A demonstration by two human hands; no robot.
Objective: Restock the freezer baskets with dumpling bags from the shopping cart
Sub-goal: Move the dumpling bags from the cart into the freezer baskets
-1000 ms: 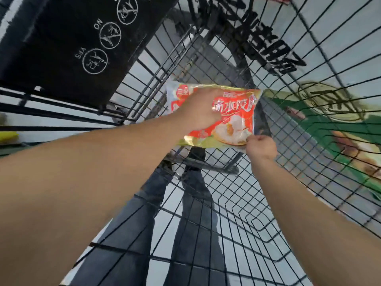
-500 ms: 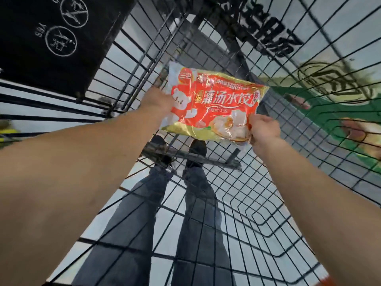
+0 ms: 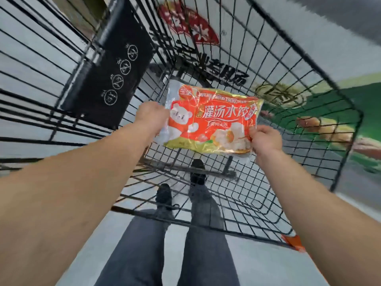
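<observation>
While I look down through the black wire cart (image 3: 305, 65), my left hand (image 3: 151, 116) grips the dumpling bag (image 3: 212, 120) by its left edge and my right hand (image 3: 265, 139) pinches its lower right corner, holding it flat above the cart's mesh floor, over my dark shoes (image 3: 198, 172).

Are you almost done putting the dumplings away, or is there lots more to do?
Nearly, judging by the cart. Done: the shopping cart shows no other bags through its wire. In hand: one red dumpling bag, gripped at its ends by the left hand and right hand, above the cart. Left: putting it into a freezer basket, which is out of view.
</observation>
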